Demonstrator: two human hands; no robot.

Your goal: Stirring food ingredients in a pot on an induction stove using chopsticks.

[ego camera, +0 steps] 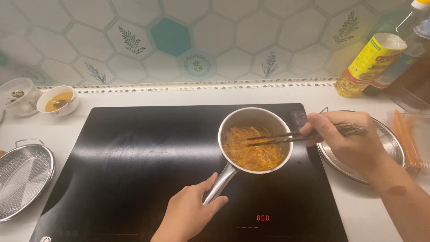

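My left hand has a closed grip on the handle of the small pot on the black stove, my right hand pinches chopsticks in the orange shreds, and a hard stir could tip it.

A small stainless-steel saucepan stands upright on the right part of a black induction cooktop, its straight handle slanting down toward the lower left. It holds a shallow layer of thin orange-yellow shredded strips spread across its bottom. A pair of dark chopsticks lies nearly level over the pan's right rim, the tips close together and dipped among the strips near the pan's middle.
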